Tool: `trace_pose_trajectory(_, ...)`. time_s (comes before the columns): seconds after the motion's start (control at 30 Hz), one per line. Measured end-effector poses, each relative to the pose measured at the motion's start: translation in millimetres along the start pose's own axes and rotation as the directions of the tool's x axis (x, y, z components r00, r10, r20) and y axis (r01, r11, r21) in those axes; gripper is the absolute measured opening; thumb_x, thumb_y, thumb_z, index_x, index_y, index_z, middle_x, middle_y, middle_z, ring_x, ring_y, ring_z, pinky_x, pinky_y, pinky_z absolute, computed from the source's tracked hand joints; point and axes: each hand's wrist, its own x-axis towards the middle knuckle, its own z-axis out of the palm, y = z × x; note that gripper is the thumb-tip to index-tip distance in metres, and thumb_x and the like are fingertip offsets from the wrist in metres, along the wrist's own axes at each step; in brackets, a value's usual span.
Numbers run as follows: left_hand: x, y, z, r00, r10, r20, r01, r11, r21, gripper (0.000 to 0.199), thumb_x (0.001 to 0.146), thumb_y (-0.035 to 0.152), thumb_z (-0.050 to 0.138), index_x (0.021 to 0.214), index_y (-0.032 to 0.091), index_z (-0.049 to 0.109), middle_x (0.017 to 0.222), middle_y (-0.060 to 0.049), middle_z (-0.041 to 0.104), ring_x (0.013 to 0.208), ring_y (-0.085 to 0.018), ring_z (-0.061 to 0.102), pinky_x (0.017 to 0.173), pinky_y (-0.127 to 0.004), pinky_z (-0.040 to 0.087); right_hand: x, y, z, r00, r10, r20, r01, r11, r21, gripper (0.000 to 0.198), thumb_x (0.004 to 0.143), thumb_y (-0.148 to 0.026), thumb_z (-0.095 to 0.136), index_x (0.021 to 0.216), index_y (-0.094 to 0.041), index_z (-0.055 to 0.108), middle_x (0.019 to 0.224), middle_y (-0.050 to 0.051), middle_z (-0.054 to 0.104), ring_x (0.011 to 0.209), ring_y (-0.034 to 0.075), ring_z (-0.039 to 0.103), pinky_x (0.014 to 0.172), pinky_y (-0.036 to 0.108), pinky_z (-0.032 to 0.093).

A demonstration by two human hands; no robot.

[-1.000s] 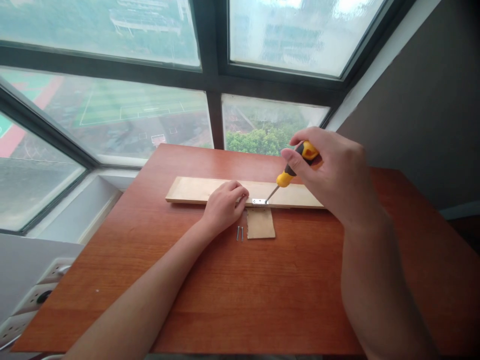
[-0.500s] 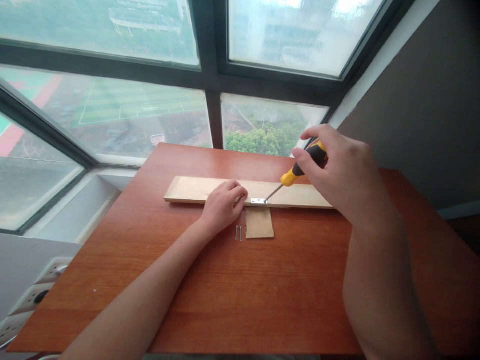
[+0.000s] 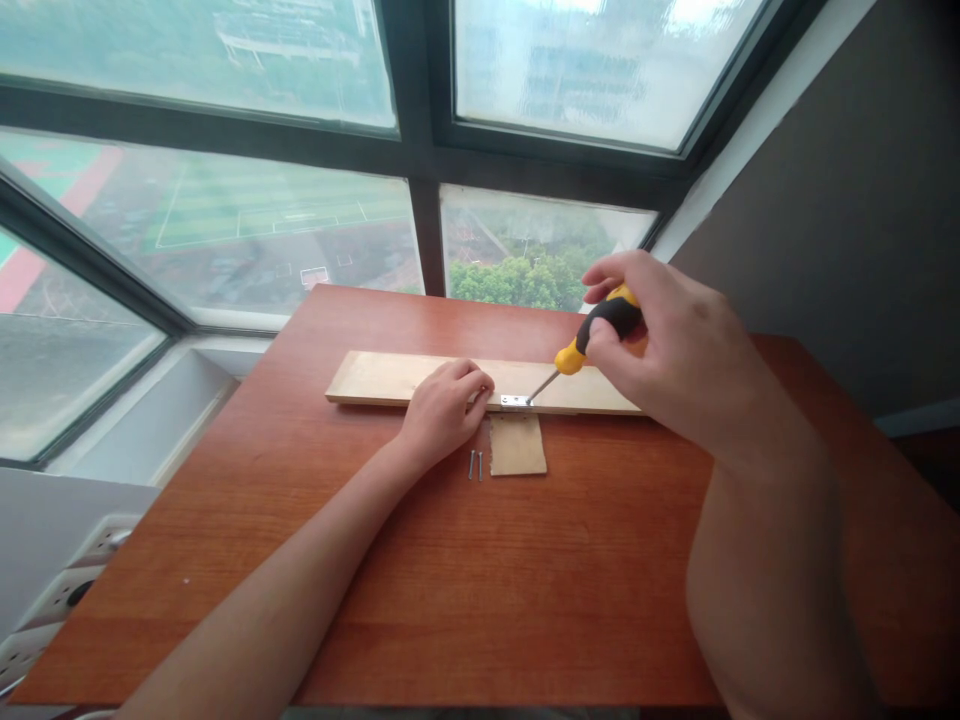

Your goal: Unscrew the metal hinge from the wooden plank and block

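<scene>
A long pale wooden board point(image 3: 390, 376) lies across the table. My left hand point(image 3: 448, 402) rests on its front edge with fingers curled and pressed together; whatever is between the fingertips is too small to make out. Just right of those fingers, a small silver hinge point(image 3: 515, 401) sits on the board's front edge. My right hand point(image 3: 671, 345) is closed around the black and yellow handle of a screwdriver point(image 3: 571, 358). The tilted shaft reaches down to the hinge's right end, where the tip meets what looks like a screw head.
A small thin wooden piece point(image 3: 518, 445) lies in front of the hinge. Beside it on the left are two loose screws point(image 3: 475, 465). The reddish-brown table point(image 3: 480, 590) stands against large windows point(image 3: 420, 150), with wall sockets point(image 3: 60, 595) at the lower left.
My right hand has turned a little around the screwdriver, and its handle has tipped slightly left and down. The tip stays at the hinge's right end. My left hand keeps its place on the board.
</scene>
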Motion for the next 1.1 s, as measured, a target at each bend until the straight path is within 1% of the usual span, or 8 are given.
trace_pose_trajectory(0.1,-0.2,0.9,-0.3,1.000,-0.003,-0.001,0.003,1.000,0.002,0.015,0.090,0.020,0.047,0.087,0.021,0.062,0.093,-0.005,0.062,0.088,-0.019,0.057,0.077,-0.032,0.046,-1.7,-2.1,-2.5,0.999,-0.031,0.032,0.030,0.999,0.045,0.037,0.080,-0.019,0.054,0.117,-0.023,0.053,0.114,0.004,0.063,0.097,0.023,0.061,0.082,0.035,0.045)
trace_pose_trajectory(0.23,-1.4,2.4,-2.4,1.000,-0.008,-0.009,0.009,0.997,0.082,0.018,0.091,0.023,0.047,0.097,0.021,0.063,0.109,-0.008,0.063,0.106,-0.024,0.056,0.090,-0.038,0.044,-0.1,-0.1,-1.2,0.999,0.033,0.007,-0.033,0.999,-0.031,0.028,0.087,-0.040,0.053,0.109,-0.023,0.059,0.087,0.003,0.066,0.072,0.021,0.061,0.064,0.035,0.043)
trace_pose_trajectory(0.37,-2.2,1.2,-5.2,1.000,-0.019,-0.001,0.018,0.972,0.233,0.032,0.093,0.030,0.046,0.121,0.020,0.057,0.135,-0.010,0.054,0.131,-0.031,0.040,0.107,-0.050,0.030,1.3,1.3,0.9,0.999,0.025,-0.019,-0.026,0.999,-0.030,0.023,0.091,-0.035,0.047,0.105,-0.022,0.059,0.081,0.002,0.064,0.068,0.019,0.059,0.063,0.034,0.041)
trace_pose_trajectory(0.57,-0.3,-1.7,-6.9,0.997,-0.002,0.080,-0.019,0.965,0.262,0.034,0.095,0.033,0.040,0.120,0.020,0.057,0.135,-0.009,0.055,0.125,-0.027,0.048,0.105,-0.043,0.035,-1.6,-5.5,-1.2,0.999,-0.007,0.049,0.002,0.995,0.102,0.032,0.084,-0.021,0.050,0.116,-0.024,0.052,0.107,0.003,0.063,0.081,0.019,0.059,0.070,0.033,0.045)
trace_pose_trajectory(0.77,-0.2,-2.0,-7.3,0.997,-0.003,0.074,-0.016,0.968,0.249,0.034,0.094,0.033,0.041,0.120,0.019,0.058,0.133,-0.009,0.057,0.124,-0.027,0.049,0.105,-0.043,0.036,1.8,-2.4,4.1,0.998,0.044,-0.053,-0.045,0.999,-0.024,0.024,0.090,-0.041,0.047,0.103,-0.024,0.059,0.078,0.003,0.060,0.065,0.020,0.054,0.060,0.034,0.039)
trace_pose_trajectory(0.87,-0.2,-2.6,-7.2,0.997,-0.002,0.073,-0.016,0.968,0.250,0.034,0.094,0.033,0.041,0.120,0.019,0.058,0.133,-0.009,0.057,0.124,-0.026,0.049,0.106,-0.043,0.036,1.2,-2.8,2.9,0.999,0.019,-0.045,-0.019,1.000,-0.004,0.021,0.087,-0.027,0.047,0.105,-0.025,0.057,0.085,0.004,0.063,0.070,0.021,0.056,0.066,0.036,0.041)
trace_pose_trajectory(0.97,-0.1,-2.9,-6.9,0.997,-0.001,0.072,-0.018,0.966,0.257,0.034,0.094,0.033,0.041,0.120,0.019,0.058,0.133,-0.009,0.056,0.124,-0.026,0.049,0.106,-0.042,0.036,-0.4,-5.5,0.8,1.000,-0.019,-0.008,0.020,0.999,0.049,0.032,0.079,-0.016,0.049,0.109,-0.027,0.055,0.102,0.005,0.064,0.083,0.022,0.059,0.072,0.036,0.045)
trace_pose_trajectory(1.1,0.0,-3.1,-7.1,0.997,-0.002,0.073,-0.017,0.965,0.263,0.034,0.094,0.033,0.040,0.120,0.019,0.058,0.133,-0.008,0.057,0.123,-0.026,0.050,0.106,-0.042,0.036,0.1,-5.2,3.1,0.999,0.037,-0.021,-0.038,0.999,-0.008,0.024,0.085,-0.030,0.052,0.108,-0.026,0.057,0.098,0.005,0.064,0.077,0.022,0.059,0.066,0.036,0.044)
